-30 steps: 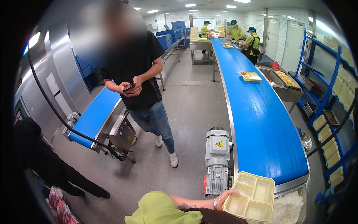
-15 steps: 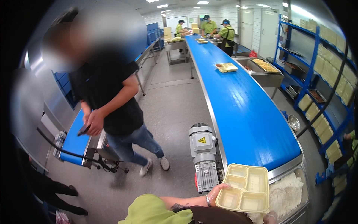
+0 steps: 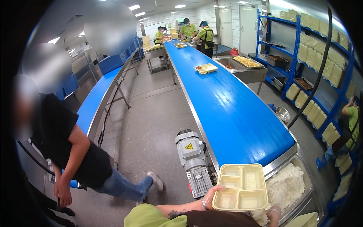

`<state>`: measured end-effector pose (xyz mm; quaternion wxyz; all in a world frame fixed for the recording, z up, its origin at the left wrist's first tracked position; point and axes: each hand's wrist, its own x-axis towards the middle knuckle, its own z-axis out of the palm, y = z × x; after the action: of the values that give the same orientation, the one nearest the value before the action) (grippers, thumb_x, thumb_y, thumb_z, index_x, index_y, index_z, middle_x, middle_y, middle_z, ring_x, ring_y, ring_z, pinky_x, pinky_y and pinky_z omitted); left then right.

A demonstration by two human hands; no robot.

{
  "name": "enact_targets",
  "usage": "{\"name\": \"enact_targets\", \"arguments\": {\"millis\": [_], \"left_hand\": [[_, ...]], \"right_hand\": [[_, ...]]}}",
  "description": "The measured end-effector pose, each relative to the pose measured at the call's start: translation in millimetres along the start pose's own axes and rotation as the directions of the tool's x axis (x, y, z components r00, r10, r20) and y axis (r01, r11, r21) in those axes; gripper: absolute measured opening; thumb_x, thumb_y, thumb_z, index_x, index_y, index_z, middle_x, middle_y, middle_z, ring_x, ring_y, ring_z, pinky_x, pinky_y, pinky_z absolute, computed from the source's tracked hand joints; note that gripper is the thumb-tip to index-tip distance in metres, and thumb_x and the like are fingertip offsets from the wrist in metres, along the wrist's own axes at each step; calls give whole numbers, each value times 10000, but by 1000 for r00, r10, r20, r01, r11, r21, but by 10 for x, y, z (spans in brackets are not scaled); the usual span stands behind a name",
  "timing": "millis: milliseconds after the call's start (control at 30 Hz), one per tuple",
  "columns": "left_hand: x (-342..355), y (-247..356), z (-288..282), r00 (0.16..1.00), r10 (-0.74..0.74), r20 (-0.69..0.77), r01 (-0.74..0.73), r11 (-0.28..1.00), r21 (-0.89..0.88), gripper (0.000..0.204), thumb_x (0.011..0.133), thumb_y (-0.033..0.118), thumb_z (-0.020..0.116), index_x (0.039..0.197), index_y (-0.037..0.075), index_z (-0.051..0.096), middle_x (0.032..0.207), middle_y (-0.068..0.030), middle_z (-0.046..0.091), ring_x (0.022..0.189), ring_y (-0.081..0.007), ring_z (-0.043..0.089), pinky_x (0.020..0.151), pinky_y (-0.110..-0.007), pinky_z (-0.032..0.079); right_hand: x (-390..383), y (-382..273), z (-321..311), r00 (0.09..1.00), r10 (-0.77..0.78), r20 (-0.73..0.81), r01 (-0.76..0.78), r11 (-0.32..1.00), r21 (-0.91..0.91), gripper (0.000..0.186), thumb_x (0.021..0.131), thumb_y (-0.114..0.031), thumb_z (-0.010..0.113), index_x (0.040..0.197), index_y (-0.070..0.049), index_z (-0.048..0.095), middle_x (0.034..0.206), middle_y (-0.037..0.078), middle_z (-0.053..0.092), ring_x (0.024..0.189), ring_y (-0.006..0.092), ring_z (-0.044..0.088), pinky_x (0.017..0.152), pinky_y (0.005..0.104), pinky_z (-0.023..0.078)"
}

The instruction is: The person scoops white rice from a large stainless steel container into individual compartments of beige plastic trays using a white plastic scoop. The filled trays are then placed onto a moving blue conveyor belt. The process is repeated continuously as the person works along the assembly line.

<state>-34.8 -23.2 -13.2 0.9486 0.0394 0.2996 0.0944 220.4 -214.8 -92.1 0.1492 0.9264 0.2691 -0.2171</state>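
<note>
My left hand [image 3: 212, 196] grips the left edge of an empty beige compartment tray [image 3: 240, 187], with the thumb over its rim. The tray is held face up in front of the near end of the blue conveyor belt [image 3: 236, 113]. To its right, a deep metal pan [image 3: 308, 181] holds white cooked rice [image 3: 285, 185]. My right hand [image 3: 274, 213], in a clear glove, is at the near side of the rice. Its fingers look curled, and whatever they hold is hidden.
A filled tray [image 3: 206, 68] sits farther up the belt. A grey motor [image 3: 193, 155] juts out left of it. Someone in black [image 3: 72, 140] stands at left; another person [image 3: 351, 125] is by the blue shelving [image 3: 293, 56]. A pale container corner [image 3: 304, 220] shows at lower right.
The view has swung right, so the belt sits farther left. The person in black has moved left and nearer. My right hand shows more; the compartment tray remains in my left hand.
</note>
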Motion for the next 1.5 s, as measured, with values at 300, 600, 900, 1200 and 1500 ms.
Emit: {"name": "enact_targets", "arguments": {"millis": [300,600,900,1200,1500], "left_hand": [[13,6,-14,1000,6,25,-6,1000,-4,488,678,233,472,1104,16,378,1043,-171,466,934,-293,470,820,-434,362],[159,46,-167,995,-59,75,58,998,16,483,666,243,466,1086,14,393,1030,-168,472,914,-300,477,807,-437,368],[321,120,-175,979,192,65,-199,973,119,463,632,249,473,1032,20,433,988,-155,489,884,-301,487,768,-434,402],[432,277,160,947,231,223,-269,950,157,475,659,241,502,1059,1,416,1020,-151,482,886,-300,498,731,-432,436],[599,248,315,955,207,211,-249,949,193,486,653,250,523,1054,-5,419,1017,-149,485,887,-303,497,734,-429,434]], "right_hand": [[13,-4,-1,1000,14,10,-14,1000,7,149,606,-118,536,722,-47,596,796,157,566,764,279,550,668,334,443],[-74,9,22,997,78,-7,-78,995,68,138,621,-113,533,726,-49,595,827,154,564,790,278,545,693,328,442],[-74,114,146,1000,3,-14,-1,980,200,159,603,-111,462,682,-39,579,824,166,552,801,296,524,683,361,427],[-729,415,135,986,163,29,-125,617,777,193,701,-81,418,850,-37,531,728,150,557,626,240,553,519,320,448],[-364,318,653,940,51,338,-222,-661,716,167,748,-109,443,871,3,463,619,85,488,433,99,428,340,193,344]]}}
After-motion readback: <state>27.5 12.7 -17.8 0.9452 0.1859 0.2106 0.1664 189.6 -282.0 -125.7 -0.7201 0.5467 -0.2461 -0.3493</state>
